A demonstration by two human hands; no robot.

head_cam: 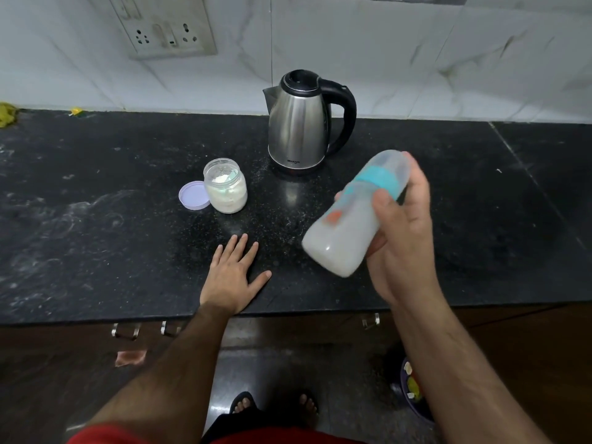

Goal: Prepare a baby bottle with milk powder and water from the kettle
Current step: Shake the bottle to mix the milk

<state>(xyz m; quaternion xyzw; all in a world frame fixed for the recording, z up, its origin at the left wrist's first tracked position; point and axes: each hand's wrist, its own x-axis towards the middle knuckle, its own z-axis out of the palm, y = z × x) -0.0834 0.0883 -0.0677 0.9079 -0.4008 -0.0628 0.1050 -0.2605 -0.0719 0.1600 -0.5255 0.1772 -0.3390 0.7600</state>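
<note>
My right hand (402,232) grips a baby bottle (349,219) with a teal collar and a clear cap. The bottle is tilted above the black counter (96,235), its base toward me, and it holds cloudy white liquid; it looks motion-blurred. My left hand (232,274) lies flat on the counter near the front edge, fingers spread, holding nothing. A steel kettle (296,126) with a black handle and a closed lid stands at the back. An open jar of milk powder (226,185) stands left of the kettle, and its lilac lid (192,195) lies beside it.
A switch and socket panel (166,27) is on the tiled wall behind the counter. Yellow scraps (8,113) lie at the far left back edge. Drawer handles (126,330) sit under the counter edge. A bowl (413,389) stands on the floor to the right of my feet.
</note>
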